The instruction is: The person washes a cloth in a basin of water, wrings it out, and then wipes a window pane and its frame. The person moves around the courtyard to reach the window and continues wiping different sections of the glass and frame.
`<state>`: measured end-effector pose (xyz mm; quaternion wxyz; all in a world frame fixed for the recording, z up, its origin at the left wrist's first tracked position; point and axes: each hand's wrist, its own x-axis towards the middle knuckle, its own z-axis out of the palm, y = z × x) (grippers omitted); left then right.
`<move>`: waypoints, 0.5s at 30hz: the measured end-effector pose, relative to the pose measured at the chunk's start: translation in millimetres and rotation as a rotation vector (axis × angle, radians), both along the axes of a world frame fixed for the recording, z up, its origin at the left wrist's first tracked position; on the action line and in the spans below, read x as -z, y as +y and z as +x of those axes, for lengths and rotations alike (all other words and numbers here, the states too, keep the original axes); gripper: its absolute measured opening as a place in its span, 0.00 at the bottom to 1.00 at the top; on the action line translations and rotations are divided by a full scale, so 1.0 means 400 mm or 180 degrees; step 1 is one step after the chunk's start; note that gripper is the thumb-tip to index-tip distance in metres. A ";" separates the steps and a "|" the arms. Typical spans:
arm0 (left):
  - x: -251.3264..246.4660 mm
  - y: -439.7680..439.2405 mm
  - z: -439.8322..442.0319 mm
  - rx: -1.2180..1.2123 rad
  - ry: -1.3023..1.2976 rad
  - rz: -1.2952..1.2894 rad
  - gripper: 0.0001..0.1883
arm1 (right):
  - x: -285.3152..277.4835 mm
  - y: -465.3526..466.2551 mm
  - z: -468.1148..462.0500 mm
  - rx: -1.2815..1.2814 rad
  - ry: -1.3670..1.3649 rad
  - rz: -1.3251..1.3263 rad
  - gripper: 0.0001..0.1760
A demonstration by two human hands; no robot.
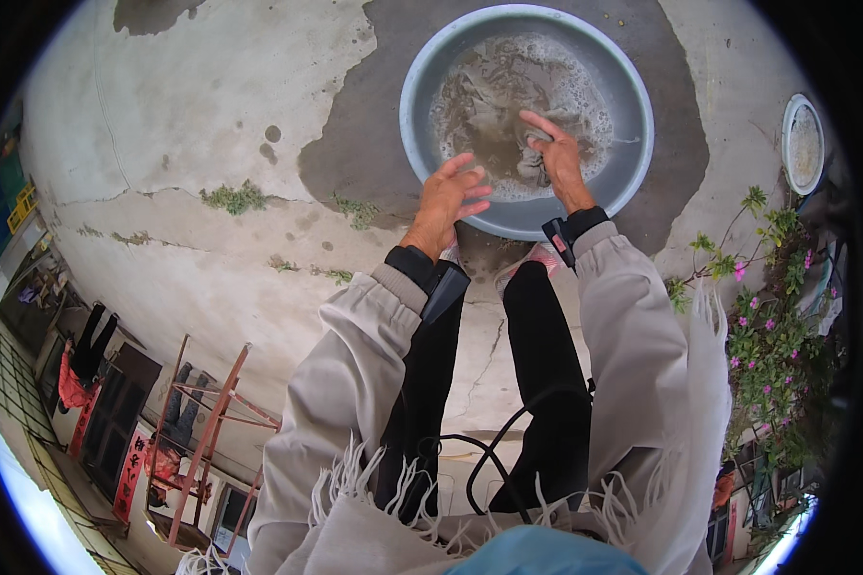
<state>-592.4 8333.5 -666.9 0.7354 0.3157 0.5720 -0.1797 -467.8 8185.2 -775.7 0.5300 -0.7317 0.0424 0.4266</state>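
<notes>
A large grey-blue plastic basin (pixel 640 108) stands on the ground before me, holding murky, foamy water (pixel 503 154). Wet grey cloth (pixel 532 169) lies in it, partly under the water, so its full shape is hidden. My right hand (pixel 564 162) is over the near right part of the water, with a bunch of the cloth in its grasp and the index finger stretched out. Above the near left rim, my left hand (pixel 449 190) is empty, its fingers spread and bent. Both wrists wear black bands.
Wet concrete (pixel 359 136) surrounds the basin. To the right are a smaller basin (pixel 804 147) and pink-flowered plants (pixel 762 345). At lower left, people (pixel 79 366) stand near a rusty metal frame (pixel 212 431). A black cable (pixel 485 449) crosses between my legs.
</notes>
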 end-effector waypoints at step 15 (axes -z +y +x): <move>0.054 -0.069 0.118 -0.1611 -0.0105 0.0033 0.18 | -0.311 0.070 -0.022 -0.1220 -0.1059 0.0052 0.11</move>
